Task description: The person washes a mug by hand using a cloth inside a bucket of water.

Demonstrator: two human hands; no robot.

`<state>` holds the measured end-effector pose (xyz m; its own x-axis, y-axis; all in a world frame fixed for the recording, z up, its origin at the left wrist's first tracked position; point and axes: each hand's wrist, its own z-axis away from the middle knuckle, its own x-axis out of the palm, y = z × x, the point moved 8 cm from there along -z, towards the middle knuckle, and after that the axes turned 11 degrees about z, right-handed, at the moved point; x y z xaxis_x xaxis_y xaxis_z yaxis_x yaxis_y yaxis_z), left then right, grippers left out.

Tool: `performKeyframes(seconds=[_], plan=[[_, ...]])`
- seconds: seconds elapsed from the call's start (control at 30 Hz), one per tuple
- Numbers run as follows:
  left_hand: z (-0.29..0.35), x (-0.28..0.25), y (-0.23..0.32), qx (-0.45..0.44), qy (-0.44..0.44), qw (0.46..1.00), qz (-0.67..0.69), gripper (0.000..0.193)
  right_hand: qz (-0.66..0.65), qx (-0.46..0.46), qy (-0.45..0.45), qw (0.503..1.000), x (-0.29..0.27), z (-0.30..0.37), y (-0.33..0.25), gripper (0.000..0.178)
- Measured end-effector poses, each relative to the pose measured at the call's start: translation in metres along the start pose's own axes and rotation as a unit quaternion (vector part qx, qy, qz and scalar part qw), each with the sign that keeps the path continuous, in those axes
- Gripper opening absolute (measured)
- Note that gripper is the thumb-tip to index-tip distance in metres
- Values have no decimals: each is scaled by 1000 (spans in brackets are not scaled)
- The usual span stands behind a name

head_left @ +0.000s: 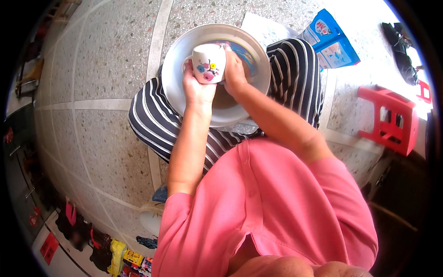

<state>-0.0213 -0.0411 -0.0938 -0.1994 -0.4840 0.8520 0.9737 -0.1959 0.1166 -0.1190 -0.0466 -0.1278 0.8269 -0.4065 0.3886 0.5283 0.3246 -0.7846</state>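
Note:
A white mug [201, 59] with painted flowers in blue, yellow and dark pink is held above a wide pale basin [171, 64]. My left hand [198, 89] is closed around its lower left part, by the handle. Against the mug's right side presses my right hand [236, 73], its fingers bent and partly hidden by the mug. Whether a small item is tucked in those fingers I cannot make out. Murky water [224, 100] lies in the basin, and a blue, multicoloured pattern shows along its far inner side.
The basin sits between my knees in striped trousers [295, 74]. A blue pouch [330, 41] stands on the speckled floor [110, 51] at the far right. Further right are a red plastic stool [392, 117] and dark shoes [399, 53]. Yellow packaging [117, 256] lies at the lower left.

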Motion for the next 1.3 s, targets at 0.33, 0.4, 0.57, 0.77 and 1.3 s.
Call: performKeyframes(seconds=[0.33,0.4,0.57,0.77,1.3], plan=[[-9,-42,-21,-161,25,983,-81,27,88,-96,-107,986,-4,21,-43,28],[-6,-41,-20,-151,17,980,-129,25,65,118,-170,976,2,24,-27,27],[-6,-23,5,-31,-4,940,-340,31,188,148,-184,953,-6,32,-22,29],[-3,-8,4,-50,-30,900,-432,34,66,164,-253,951,-9,38,-21,31],[18,-15,-11,-161,-16,935,-315,56,228,4,-130,965,-30,34,-51,25]])
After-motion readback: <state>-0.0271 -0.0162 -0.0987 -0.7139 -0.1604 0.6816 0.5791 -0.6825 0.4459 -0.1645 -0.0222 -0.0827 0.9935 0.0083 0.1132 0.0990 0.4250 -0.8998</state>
